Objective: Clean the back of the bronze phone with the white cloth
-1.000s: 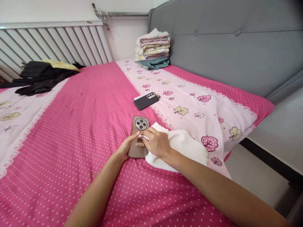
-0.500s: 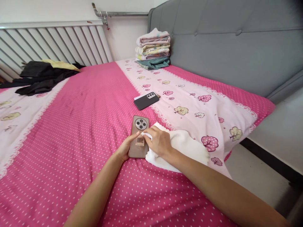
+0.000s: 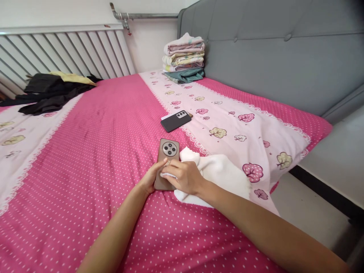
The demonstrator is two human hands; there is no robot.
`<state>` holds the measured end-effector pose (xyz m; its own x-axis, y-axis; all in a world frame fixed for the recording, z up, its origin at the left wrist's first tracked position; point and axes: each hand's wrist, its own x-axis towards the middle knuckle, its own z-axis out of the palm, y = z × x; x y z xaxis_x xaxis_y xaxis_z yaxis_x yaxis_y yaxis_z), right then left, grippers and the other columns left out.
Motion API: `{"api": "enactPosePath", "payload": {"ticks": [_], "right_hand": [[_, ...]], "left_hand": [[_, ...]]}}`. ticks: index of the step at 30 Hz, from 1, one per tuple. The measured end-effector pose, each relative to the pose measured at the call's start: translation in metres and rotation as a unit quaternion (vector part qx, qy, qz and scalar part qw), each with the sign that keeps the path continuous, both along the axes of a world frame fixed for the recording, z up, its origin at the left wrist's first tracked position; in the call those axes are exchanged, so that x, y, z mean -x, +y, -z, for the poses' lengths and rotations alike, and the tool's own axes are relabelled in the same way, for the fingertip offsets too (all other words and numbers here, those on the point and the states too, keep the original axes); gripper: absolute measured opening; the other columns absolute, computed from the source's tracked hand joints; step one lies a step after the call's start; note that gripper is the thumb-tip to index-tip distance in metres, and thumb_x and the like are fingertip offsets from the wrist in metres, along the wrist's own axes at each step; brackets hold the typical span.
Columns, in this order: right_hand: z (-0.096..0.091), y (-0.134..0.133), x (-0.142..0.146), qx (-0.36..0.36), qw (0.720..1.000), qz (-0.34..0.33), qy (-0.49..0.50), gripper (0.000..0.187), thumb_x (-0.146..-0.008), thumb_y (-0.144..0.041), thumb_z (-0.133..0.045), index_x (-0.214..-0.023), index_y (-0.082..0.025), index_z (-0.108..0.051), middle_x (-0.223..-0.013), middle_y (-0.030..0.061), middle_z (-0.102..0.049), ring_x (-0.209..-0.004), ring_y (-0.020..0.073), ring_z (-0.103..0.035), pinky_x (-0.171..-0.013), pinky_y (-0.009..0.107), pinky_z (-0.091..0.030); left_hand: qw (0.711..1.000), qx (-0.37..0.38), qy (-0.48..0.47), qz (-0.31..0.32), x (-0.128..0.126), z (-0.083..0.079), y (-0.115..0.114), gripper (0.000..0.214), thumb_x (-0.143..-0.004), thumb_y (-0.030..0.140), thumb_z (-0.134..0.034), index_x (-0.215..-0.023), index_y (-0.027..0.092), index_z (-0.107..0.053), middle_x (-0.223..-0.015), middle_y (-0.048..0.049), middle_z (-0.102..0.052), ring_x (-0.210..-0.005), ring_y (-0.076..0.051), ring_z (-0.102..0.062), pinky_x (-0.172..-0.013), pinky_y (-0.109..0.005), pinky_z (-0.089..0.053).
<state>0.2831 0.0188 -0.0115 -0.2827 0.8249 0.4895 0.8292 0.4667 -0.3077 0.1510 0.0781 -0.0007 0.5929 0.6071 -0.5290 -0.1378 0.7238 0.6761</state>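
A brown smartphone (image 3: 162,151) lies back side up on the pink bedspread, its round camera module toward the far end. My left hand (image 3: 150,176) grips its left edge, thumb resting on the back. Over the lower half of the phone, my right hand (image 3: 186,175) pinches a bunched part of a white cloth (image 3: 224,172) and presses it against the back. The rest of that cloth spreads out on the bed to the right, partly beneath my right wrist. My hand covers most of the label on the phone.
Beyond the phone lies a black smartphone (image 3: 176,121) on top of something pale. Folded fabrics (image 3: 184,57) are stacked by the grey headboard (image 3: 256,57). Dark clothes (image 3: 54,91) lie at the far left, near a white radiator (image 3: 71,53). The bed's edge drops off at right.
My right hand has slid down and slightly left across the phone's back, drawing the cloth with it and covering the label. My left hand and the phone have stayed put.
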Motion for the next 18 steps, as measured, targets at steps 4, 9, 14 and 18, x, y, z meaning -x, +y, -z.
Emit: {"api": "enactPosePath", "payload": {"ticks": [4, 9, 14, 18], "right_hand": [[-0.0004, 0.0005, -0.0006, 0.019, 0.999, 0.036, 0.010, 0.023, -0.089, -0.035, -0.044, -0.095, -0.025, -0.063, -0.088, -0.0008, -0.063, -0.073, 0.0117, -0.058, -0.058, 0.022, -0.037], [-0.0022, 0.0019, -0.0025, 0.063, 0.989, 0.121, 0.051, 0.022, -0.088, -0.033, -0.045, -0.097, -0.025, -0.063, -0.097, 0.0004, -0.063, -0.080, 0.0130, -0.059, -0.061, 0.022, -0.038], [-0.0009, 0.0033, -0.0033, 0.070, 0.980, 0.176, 0.064, 0.020, -0.087, -0.033, -0.046, -0.096, -0.028, -0.062, -0.093, -0.0019, -0.063, -0.077, 0.0135, -0.060, -0.058, 0.023, -0.037], [0.0010, 0.0050, -0.0044, 0.068, 0.974, 0.205, 0.063, 0.017, -0.086, -0.034, -0.048, -0.095, -0.030, -0.062, -0.090, -0.0033, -0.062, -0.076, 0.0141, -0.060, -0.057, 0.023, -0.037]], "left_hand": [[1.000, -0.006, 0.008, -0.010, -0.0006, 0.0005, -0.0006, 0.025, -0.082, 0.029, -0.050, -0.071, 0.011, -0.063, -0.057, -0.0051, -0.063, -0.046, -0.014, -0.059, -0.047, -0.023, -0.048], [0.999, -0.030, 0.024, -0.024, 0.0002, 0.0044, -0.0007, 0.021, -0.078, 0.031, -0.054, -0.075, 0.012, -0.063, -0.061, -0.0048, -0.065, -0.048, -0.014, -0.059, -0.050, -0.026, -0.049], [0.999, -0.036, 0.034, -0.021, 0.0004, 0.0056, -0.0002, 0.022, -0.077, 0.032, -0.055, -0.077, 0.011, -0.063, -0.066, -0.0059, -0.067, -0.054, -0.015, -0.061, -0.057, -0.027, -0.050], [0.999, -0.042, 0.029, -0.020, -0.0003, 0.0043, -0.0005, 0.022, -0.077, 0.031, -0.056, -0.081, 0.011, -0.063, -0.070, -0.0073, -0.068, -0.058, -0.016, -0.063, -0.059, -0.028, -0.050]]}}
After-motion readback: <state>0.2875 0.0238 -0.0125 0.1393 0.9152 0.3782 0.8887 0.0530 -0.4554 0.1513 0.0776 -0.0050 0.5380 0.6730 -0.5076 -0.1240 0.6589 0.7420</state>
